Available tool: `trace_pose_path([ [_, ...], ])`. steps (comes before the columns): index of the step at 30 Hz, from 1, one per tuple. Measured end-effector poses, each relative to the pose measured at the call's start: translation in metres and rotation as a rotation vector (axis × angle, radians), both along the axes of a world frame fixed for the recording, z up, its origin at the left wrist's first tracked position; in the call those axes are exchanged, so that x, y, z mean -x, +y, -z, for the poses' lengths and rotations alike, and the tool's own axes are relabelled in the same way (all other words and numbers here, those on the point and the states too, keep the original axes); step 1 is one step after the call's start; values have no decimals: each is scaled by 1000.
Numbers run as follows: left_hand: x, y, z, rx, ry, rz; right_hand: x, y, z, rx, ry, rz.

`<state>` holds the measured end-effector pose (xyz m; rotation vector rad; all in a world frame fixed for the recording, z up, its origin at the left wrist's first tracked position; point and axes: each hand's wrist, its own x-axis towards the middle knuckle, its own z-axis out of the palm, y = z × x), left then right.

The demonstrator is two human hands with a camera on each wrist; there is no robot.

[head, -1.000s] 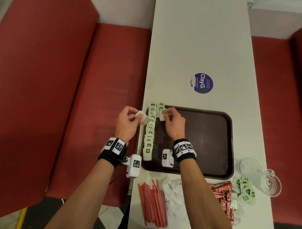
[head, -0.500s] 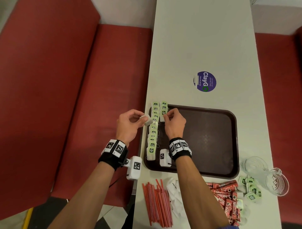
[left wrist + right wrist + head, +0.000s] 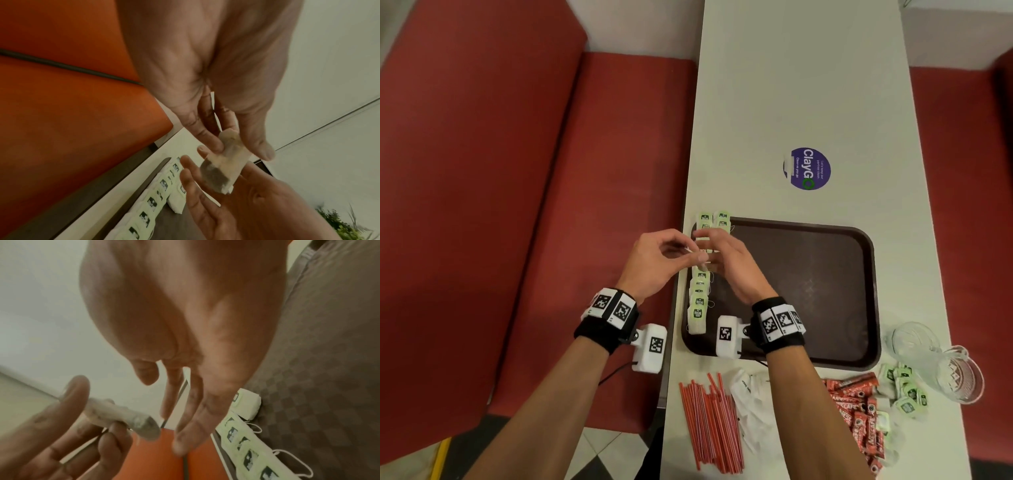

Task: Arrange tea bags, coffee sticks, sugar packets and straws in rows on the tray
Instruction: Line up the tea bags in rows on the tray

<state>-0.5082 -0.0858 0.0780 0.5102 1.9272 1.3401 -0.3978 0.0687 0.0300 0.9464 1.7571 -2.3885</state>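
A dark brown tray [image 3: 808, 291] lies on the white table. A long row of green-tagged tea bags [image 3: 698, 298] runs down its left edge, with a short second row [image 3: 722, 219] beside it at the far end. My left hand [image 3: 681, 248] pinches a loose tea bag [image 3: 224, 164] between thumb and fingers above the tray's left rim. My right hand [image 3: 705, 246] is right next to it, fingers straight and spread under the bag, holding nothing. In the right wrist view the tea bag [image 3: 123, 417] points toward my right fingers [image 3: 180, 443].
Near the table's front edge lie red straws [image 3: 709, 425], white sugar packets [image 3: 753, 401], red coffee sticks [image 3: 859, 411] and loose tea bags [image 3: 904, 390]. Glass cups [image 3: 941, 359] stand at the right edge. A red bench [image 3: 534, 205] runs along the left.
My right hand has left the short second row and moved left, opening toward the left hand. My left hand has brought its tea bag right, over the tray's rim.
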Motion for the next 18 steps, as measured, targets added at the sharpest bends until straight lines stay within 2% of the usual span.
trace_pose_path([
  [2,2,0,-2,-11,-1,32,-5,0,-4,101,53,-34],
  [8,8,6,-1,-3,89,119,-24,8,-2,-29,73,0],
  [11,5,14,6,9,140,98,-31,11,-3,-124,19,-18],
  [14,-2,22,13,2,181,62,-31,11,-1,-170,-16,39],
  [18,-11,26,29,39,272,-81,-30,19,17,-362,-143,159],
])
